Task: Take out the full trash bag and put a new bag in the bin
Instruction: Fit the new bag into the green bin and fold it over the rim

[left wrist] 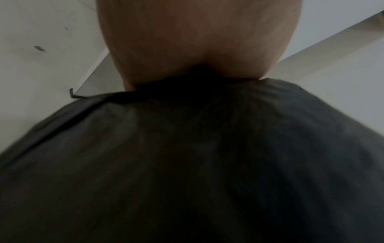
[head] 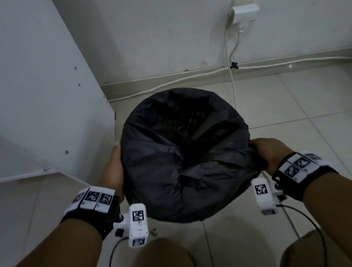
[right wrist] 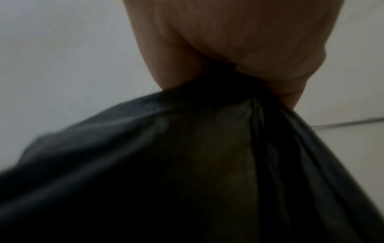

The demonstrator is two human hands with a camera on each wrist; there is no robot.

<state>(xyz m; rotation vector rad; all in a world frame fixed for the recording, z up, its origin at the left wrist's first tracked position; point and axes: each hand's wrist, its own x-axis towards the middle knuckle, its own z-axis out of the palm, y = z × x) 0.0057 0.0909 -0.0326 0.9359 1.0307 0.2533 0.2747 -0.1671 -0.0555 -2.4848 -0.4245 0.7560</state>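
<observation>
A black trash bag (head: 185, 165) sits on the tiled floor, its mouth spread wide over a round shape that hides the bin. Its inside is dark at the far half, and crumpled folds bunch at the near half. My left hand (head: 113, 169) lies against the bag's left side, with the bag's edge running into it and the fingers hidden. My right hand (head: 269, 151) grips a gathered fold at the bag's right edge. In the left wrist view the palm (left wrist: 197, 41) meets the bag (left wrist: 187, 164). In the right wrist view the hand (right wrist: 249, 41) pinches a pleat of the bag (right wrist: 187, 164).
A white cabinet panel (head: 22, 85) stands close on the left of the bag. A wall socket with a plug (head: 244, 9) is at the back, and white cables (head: 165, 84) run along the baseboard. My knees (head: 159, 264) are just below the bag.
</observation>
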